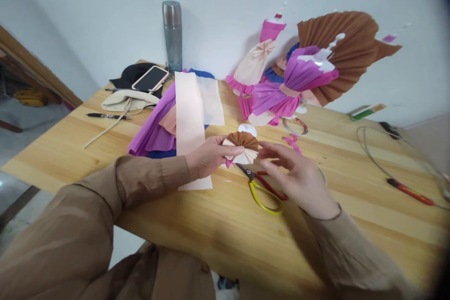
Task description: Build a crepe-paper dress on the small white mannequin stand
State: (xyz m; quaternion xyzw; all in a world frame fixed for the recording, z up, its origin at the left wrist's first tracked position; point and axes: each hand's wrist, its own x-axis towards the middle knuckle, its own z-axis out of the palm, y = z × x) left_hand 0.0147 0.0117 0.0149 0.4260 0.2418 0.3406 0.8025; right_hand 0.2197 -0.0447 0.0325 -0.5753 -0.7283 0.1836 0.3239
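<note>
A small round rosette of pleated paper (pixel 246 141), brown on its upper half and cream on its lower, is pinched in my left hand (pixel 211 155). A scrap of pink shows under its lower edge. My right hand (pixel 298 173) is at the rosette's right side with its fingers apart; whether a fingertip touches the edge I cannot tell. Below the rosette lie scissors (pixel 264 197) with one yellow and one red handle. A cream paper strip (pixel 190 122) runs beneath my left wrist, over folded purple paper (pixel 154 126). Just behind the rosette sits a white disc (pixel 247 129).
Mannequin figures in pleated paper, one with a purple dress (pixel 298 77), stand against the wall. A steel flask (pixel 172 37), phone (pixel 151 78), cloth pouch (pixel 130 98) and pen (pixel 108 116) are at the back left. A red-handled corded tool (pixel 409 191) lies on the right.
</note>
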